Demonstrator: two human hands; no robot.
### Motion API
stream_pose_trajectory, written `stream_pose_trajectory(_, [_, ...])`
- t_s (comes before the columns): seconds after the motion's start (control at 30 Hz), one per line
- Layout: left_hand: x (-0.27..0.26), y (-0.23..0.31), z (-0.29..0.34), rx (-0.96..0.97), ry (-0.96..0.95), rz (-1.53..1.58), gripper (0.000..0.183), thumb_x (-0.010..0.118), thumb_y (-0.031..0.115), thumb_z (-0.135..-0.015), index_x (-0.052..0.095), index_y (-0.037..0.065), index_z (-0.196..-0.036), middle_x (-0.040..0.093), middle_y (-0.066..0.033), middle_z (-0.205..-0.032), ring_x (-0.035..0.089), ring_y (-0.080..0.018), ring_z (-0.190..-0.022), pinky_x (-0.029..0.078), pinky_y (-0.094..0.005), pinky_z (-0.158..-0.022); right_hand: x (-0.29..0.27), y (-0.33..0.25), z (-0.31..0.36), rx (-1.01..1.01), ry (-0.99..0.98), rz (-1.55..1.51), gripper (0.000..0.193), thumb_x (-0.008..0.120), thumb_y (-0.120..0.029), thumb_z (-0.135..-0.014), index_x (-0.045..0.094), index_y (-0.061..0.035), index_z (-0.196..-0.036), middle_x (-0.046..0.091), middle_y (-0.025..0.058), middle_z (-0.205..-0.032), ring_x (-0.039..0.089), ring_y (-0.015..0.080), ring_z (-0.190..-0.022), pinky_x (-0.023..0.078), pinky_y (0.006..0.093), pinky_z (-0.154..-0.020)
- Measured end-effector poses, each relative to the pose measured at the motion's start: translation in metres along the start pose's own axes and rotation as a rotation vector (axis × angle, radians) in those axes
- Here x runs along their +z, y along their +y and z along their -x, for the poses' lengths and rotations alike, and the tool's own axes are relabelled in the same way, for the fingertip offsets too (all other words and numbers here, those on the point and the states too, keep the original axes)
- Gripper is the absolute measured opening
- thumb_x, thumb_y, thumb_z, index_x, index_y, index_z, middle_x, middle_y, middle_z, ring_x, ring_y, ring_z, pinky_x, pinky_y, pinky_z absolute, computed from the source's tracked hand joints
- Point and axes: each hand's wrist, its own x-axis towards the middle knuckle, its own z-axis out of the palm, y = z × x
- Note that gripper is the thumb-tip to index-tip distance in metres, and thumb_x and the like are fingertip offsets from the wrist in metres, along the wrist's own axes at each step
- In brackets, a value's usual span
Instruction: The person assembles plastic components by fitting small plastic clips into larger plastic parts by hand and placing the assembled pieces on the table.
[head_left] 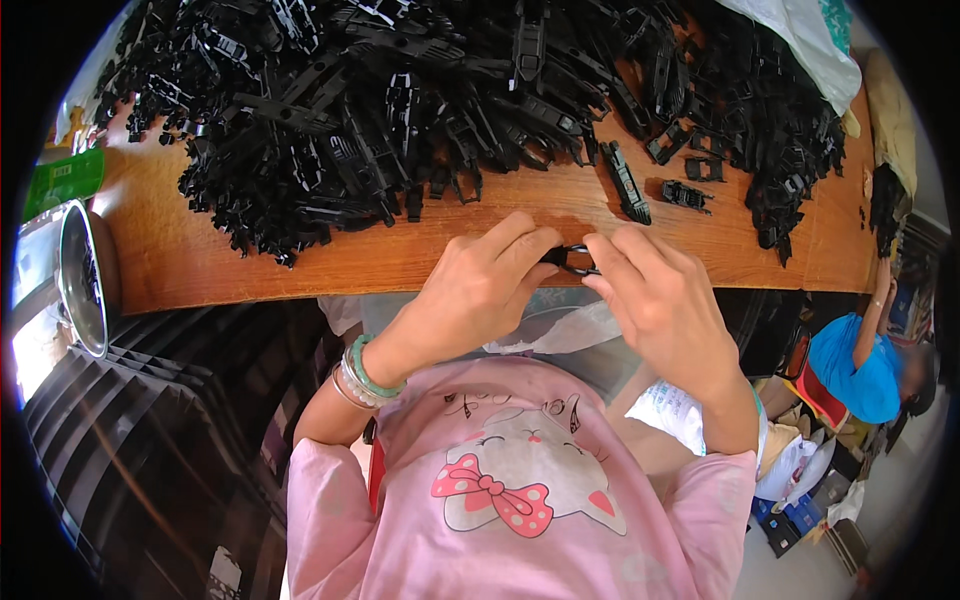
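A small black plastic part (575,260) is held between my two hands, just in front of the table's near edge. The fingers of my left hand (490,275) pinch its left end. On its other end, my right hand (655,300) closes with thumb and fingertips. My fingers cover much of the part, so its full shape is hidden. Beyond my hands, a long narrow black plastic piece (626,183) lies on the wooden table (400,255). Beside it to the right rests a shorter black piece (687,196).
A large heap of black plastic parts (330,130) spreads over the table's far side, with another pile (785,170) at the right. A metal bowl (85,280) and a green container (62,185) are at the left. Black crates (150,430) stand lower left. A person in blue (855,365) is at the right.
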Motion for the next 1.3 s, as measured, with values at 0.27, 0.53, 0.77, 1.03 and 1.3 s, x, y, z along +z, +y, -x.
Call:
stream_pose_trajectory(0.27, [-0.004,0.013,-0.002,-0.146,0.022,0.066,0.027,0.068,0.003,-0.078,0.058,-0.001,-0.103,0.055,-0.0111,-0.085,0.056,-0.0254,-0.058,0.047,-0.0338,-0.051,0.028,0.014,0.029,0.145,0.277,-0.42,0.033,0.07,-0.001,-0.073,0.062,0.0013,-0.106,0.058,0.012,-0.085,0.056,0.0263,-0.071,0.045,0.0357,-0.063])
stream_pose_trajectory(0.53, [-0.007,0.038,0.015,-0.582,-0.175,0.845,0.023,0.067,0.018,-0.088,0.064,-0.004,-0.092,0.059,-0.0046,-0.073,0.053,-0.005,-0.054,0.04,-0.0225,-0.045,0.043,0.007,0.037,-0.02,0.381,-0.554,0.04,0.071,0.001,-0.07,0.065,-0.0016,-0.11,0.059,0.0088,-0.084,0.055,0.024,-0.071,0.043,0.034,-0.062])
stream_pose_trajectory(0.77, [0.001,0.048,0.016,-0.72,-0.186,0.924,0.019,0.064,0.013,-0.09,0.065,-0.005,-0.086,0.058,-0.0033,-0.058,0.054,-0.007,-0.048,0.042,-0.0213,-0.044,0.032,-0.006,0.045,-0.141,0.341,-0.15,0.04,0.067,-0.002,-0.068,0.064,0.0004,-0.108,0.056,0.0085,-0.082,0.05,0.0226,-0.066,0.039,0.0353,-0.061])
stream_pose_trajectory(1.03, [-0.005,0.032,0.021,-0.222,0.246,-0.124,0.006,0.066,0.003,-0.083,0.063,-0.002,-0.08,0.059,-0.0068,-0.067,0.055,-0.0148,-0.05,0.042,-0.0269,-0.043,0.045,0.022,0.066,0.191,0.413,-0.095,0.035,0.068,-0.005,-0.076,0.063,-0.0023,-0.11,0.06,0.0102,-0.094,0.057,0.0267,-0.084,0.043,0.0363,-0.073])
stream_pose_trajectory(1.3, [-0.028,0.008,0.017,-0.188,0.396,-0.892,0.012,0.062,0.003,-0.082,0.06,0.001,-0.094,0.053,-0.0071,-0.072,0.056,-0.0206,-0.05,0.04,-0.0301,-0.043,0.047,0.056,0.051,0.414,0.774,0.278,0.028,0.07,-0.006,-0.078,0.066,-0.0042,-0.106,0.061,0.0083,-0.099,0.056,0.0267,-0.09,0.04,0.0375,-0.084])
